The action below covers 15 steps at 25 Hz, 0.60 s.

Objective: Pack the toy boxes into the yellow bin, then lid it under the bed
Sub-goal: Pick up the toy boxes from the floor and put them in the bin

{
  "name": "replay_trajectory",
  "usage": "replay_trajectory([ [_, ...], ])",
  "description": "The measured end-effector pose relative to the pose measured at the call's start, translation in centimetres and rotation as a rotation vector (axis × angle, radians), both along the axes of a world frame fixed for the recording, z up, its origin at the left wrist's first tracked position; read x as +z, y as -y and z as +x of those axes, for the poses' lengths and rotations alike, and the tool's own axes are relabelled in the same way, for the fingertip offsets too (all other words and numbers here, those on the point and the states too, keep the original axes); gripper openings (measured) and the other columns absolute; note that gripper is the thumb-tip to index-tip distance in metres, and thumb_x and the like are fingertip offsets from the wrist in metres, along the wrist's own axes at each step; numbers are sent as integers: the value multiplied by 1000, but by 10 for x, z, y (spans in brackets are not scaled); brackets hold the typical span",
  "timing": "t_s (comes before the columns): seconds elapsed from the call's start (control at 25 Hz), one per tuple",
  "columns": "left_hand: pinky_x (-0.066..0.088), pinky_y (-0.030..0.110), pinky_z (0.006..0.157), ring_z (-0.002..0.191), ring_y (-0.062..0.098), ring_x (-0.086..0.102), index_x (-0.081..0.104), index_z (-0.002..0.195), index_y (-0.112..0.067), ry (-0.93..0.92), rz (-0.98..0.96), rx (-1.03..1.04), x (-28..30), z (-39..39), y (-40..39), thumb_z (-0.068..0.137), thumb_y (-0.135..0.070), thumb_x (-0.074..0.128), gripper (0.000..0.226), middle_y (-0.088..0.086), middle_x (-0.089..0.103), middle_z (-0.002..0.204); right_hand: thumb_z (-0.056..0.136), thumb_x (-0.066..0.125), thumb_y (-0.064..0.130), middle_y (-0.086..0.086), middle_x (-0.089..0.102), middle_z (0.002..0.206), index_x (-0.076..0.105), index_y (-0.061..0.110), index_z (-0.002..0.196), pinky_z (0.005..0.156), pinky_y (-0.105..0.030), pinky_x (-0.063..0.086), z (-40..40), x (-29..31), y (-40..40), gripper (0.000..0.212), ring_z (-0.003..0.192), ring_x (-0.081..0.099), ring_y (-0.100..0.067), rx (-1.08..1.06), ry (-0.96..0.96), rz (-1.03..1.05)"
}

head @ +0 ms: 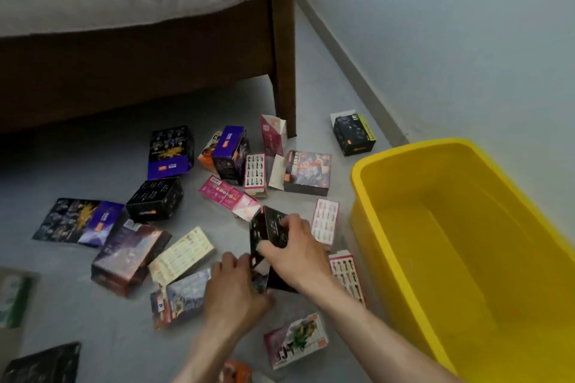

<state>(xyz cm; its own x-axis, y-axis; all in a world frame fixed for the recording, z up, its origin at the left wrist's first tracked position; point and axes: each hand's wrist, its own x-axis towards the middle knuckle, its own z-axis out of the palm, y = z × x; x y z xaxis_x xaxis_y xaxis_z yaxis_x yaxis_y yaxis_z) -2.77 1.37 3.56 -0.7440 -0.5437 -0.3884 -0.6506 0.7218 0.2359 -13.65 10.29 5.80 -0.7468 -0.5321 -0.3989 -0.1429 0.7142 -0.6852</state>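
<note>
— so what's around the hands?
— toy boxes (306,172) scattered beyond them, yellow bin (389,239) just right, unlidded.
— and the hands?
— right hand (295,253) and left hand (231,288) both grip one black box (267,227).

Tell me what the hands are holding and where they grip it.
Both grip one black cardboard toy box: right hand round its middle, left hand at its lower end.

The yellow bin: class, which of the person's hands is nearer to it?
Right. The right hand, gripping a black box, is just left of the yellow bin; the left hand is farther left, beyond the right hand.
</note>
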Motion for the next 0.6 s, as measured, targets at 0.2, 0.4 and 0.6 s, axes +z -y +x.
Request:
replay_trajectory([
  [0.2, 55, 44, 85, 104, 17, 59, 53, 131, -38, -503, 347, 153, 116, -78, -28, 55, -71, 63, 84, -5, 56, 116, 72, 65, 51, 20, 62, 107, 46, 48, 114, 59, -7, 44, -33, 100, -116, 46, 90, 62, 1, -422, -407, -507],
  [0.4, 39, 43, 109, 132, 12, 46, 41, 147, -33, -509, 756, 124, 106, -112, -76, 76, -81, 45, 86, -7, 47, 149, 90, 66, 41, -9, 48, 148, 56, 18, 130, 108, -41, 40, -44, 96, -172, 48, 136, 43, -25, -466, -642, -181],
  [0.6, 50, 35, 93, 110, 12, 58, 52, 134, -32, -268, 437, 214, -14, -20, -65, 84, -37, 62, 51, -2, 61, 129, 91, 56, 26, 9, 63, 117, 62, 23, 114, 92, -25, 48, 21, 23, -139, 24, 109, 59, -12, -73, -488, -321],
])
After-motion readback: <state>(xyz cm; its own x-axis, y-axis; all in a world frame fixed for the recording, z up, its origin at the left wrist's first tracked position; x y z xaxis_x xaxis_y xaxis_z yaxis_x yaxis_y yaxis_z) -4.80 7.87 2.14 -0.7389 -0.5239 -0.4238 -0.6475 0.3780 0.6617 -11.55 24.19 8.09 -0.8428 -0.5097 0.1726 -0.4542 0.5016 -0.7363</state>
